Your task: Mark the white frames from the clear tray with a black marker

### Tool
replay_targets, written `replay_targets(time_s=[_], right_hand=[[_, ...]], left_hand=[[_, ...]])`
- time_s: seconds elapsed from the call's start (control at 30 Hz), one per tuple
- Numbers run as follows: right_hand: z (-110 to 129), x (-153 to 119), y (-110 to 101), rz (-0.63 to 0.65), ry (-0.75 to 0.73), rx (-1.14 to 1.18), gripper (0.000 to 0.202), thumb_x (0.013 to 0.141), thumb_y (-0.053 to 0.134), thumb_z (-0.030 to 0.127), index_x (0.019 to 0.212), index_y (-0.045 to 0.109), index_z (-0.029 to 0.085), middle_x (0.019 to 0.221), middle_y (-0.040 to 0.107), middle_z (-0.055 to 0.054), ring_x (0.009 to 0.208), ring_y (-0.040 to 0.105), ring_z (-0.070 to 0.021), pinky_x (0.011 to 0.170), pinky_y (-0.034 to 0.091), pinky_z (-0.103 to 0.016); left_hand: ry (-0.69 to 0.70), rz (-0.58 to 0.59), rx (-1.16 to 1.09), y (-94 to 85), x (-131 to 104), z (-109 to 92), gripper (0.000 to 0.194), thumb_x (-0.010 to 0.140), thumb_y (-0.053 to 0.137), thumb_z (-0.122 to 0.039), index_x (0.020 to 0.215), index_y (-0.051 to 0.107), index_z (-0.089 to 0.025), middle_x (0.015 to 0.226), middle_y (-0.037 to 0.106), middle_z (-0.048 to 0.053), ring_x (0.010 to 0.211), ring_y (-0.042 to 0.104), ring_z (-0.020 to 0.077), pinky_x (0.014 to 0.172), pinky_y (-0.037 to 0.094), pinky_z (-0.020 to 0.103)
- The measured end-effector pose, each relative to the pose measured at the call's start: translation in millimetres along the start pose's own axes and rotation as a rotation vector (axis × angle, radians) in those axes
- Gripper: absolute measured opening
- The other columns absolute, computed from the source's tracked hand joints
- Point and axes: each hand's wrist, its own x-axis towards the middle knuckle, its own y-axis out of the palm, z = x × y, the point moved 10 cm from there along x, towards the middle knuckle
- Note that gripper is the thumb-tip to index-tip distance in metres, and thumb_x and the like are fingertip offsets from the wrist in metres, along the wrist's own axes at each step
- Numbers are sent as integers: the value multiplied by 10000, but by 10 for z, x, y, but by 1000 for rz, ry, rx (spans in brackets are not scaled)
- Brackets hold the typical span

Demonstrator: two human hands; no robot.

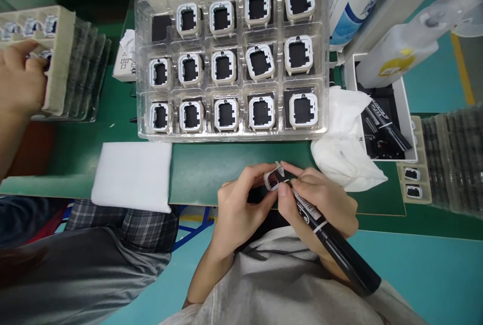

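My left hand (241, 207) pinches a small white frame-shaped housing (271, 180) between thumb and fingers, just past the table's near edge. In my right hand (320, 199) is a black marker pen (332, 244), its thick end slanting down to the right. The pen's front end meets the housing; fingers partly hide its tip. Beyond my hands lies a clear plastic tray (230, 136) with rows of similar white housings (226, 113), each over a dark pad. One compartment at the far left corner (161, 28) shows only its dark pad.
A folded white cloth (132, 174) lies left, crumpled white wipes (347, 139) right. A white box (414, 149) holds another marker and a bottle (396, 58). Stacked trays (453, 164) stand far right. At left, another person's hand (22, 78) reaches over a beige tray (60, 63).
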Motion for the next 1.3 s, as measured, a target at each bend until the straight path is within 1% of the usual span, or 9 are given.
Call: replay_targets(time_s=[0.2,0.37,0.47,0.53,0.67,0.9,1.03,1.17,1.3], right_hand=[[-153,-26,-32,-17,145,35,286,952,793,2,1071,736,256,878,814,12,889,879,-240,889,806,-411],[-51,1,7,20,25,33,328,907,805,-50,1087,729,213,784,721,32,703,762,-183,912,819,-449],[-10,11,33,39,-10,29,337,912,798,-47,1097,722,224,773,715,39,655,712,-170,925,820,-464],[-38,1,22,33,27,34,314,937,787,-26,1074,720,248,770,722,44,681,753,-178,911,818,-451],[-123,-38,-17,17,117,31,274,957,794,7,1072,730,248,851,785,4,893,872,-244,885,809,-414],[-43,-12,36,57,5,18,329,949,796,-24,1123,715,243,789,712,42,723,771,-177,914,818,-432],[-58,-38,7,16,32,4,312,957,798,-7,1126,728,246,829,746,32,770,807,-195,886,820,-425],[-98,-62,-11,4,89,-33,249,962,796,2,1038,725,228,848,777,9,896,873,-230,855,806,-352],[-80,-47,-4,11,62,3,273,948,803,-24,1039,718,219,809,749,26,811,842,-202,897,814,-387]], left_hand=[[-41,-13,-6,-6,1,25,314,1004,860,-187,1298,781,-269,1145,901,6,958,894,186,905,752,267],[-32,-4,-59,-16,14,18,374,971,892,-147,1306,785,-276,1150,902,-8,970,893,176,919,744,241],[-18,-10,-57,-29,12,-1,406,951,901,-108,1300,787,-283,1148,903,-27,960,889,153,922,731,209],[-8,-15,-46,-27,5,-15,411,954,889,-90,1302,789,-286,1164,904,-28,973,890,150,936,729,209],[-19,-25,-63,-16,-9,0,391,967,884,-109,1302,790,-286,1164,905,-23,970,894,159,932,738,228],[-59,-13,-84,-31,-16,66,391,938,915,-120,1281,797,-265,1136,906,-2,970,895,188,913,747,250],[-20,-19,-65,-37,-23,23,416,945,903,-96,1303,801,-281,1165,905,-21,973,891,161,931,733,220],[-26,-20,-76,-25,-23,31,421,951,900,-102,1311,802,-296,1154,903,-35,970,889,147,941,724,202],[-60,-17,-122,-19,-21,76,426,931,918,-101,1295,808,-292,1146,903,-24,981,891,166,935,734,224]])
